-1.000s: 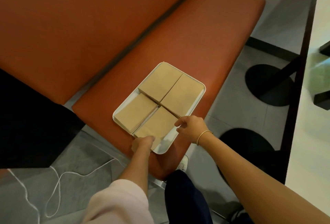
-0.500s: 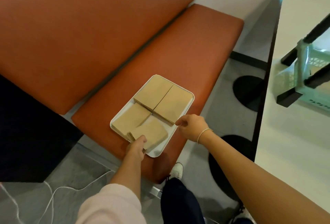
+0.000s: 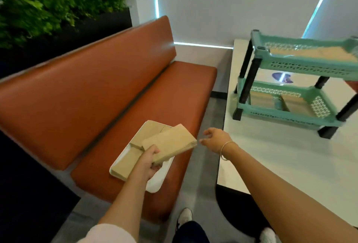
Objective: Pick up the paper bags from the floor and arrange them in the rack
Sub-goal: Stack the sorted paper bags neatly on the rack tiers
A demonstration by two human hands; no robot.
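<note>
My left hand (image 3: 150,162) grips a stack of brown paper bags (image 3: 170,143) by its near end and holds it lifted above a white tray (image 3: 155,181) on the orange bench seat. More flat paper bags (image 3: 126,162) lie in the tray. My right hand (image 3: 216,139), with a bracelet on the wrist, hovers just right of the lifted stack with loosely curled fingers and holds nothing. A green two-tier rack (image 3: 302,64) stands on the white table at the right. Brown bags lie on both of its shelves.
The orange bench (image 3: 108,95) runs along the wall, with plants (image 3: 48,0) behind its backrest. The white table (image 3: 280,165) edge is close to my right arm. My shoes and the grey floor (image 3: 195,188) show between bench and table.
My left hand has lifted the near stack of bags off the tray. My right hand has let go of the tray rim and risen. The view has swung up, bringing the rack into sight.
</note>
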